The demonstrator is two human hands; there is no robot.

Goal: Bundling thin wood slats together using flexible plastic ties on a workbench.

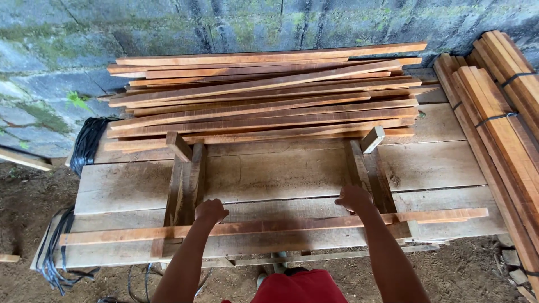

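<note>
Both hands' fingers (216, 209) curled on long slat (269, 225)

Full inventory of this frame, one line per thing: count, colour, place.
Loose wooden slats: many, reddish-brown, stacked at the back of the bench by the wall.
Single long slat: one, reddish-brown, lying across the front of the bench under both hands.
Plank bench: one, pale weathered wood, centre.
Upright wooden brackets: two, brown, left and right on the bench.
Strapped slat bundles: several, orange-brown, right edge.
Black strapping: a coil, left of the bench, more trailing to the ground.
Block wall: grey, mossy, behind.
Dirt ground: brown, around the bench.
Red garment: one, bottom centre.
Left hand: by the left bracket.
Right hand: at the right bracket.
</note>
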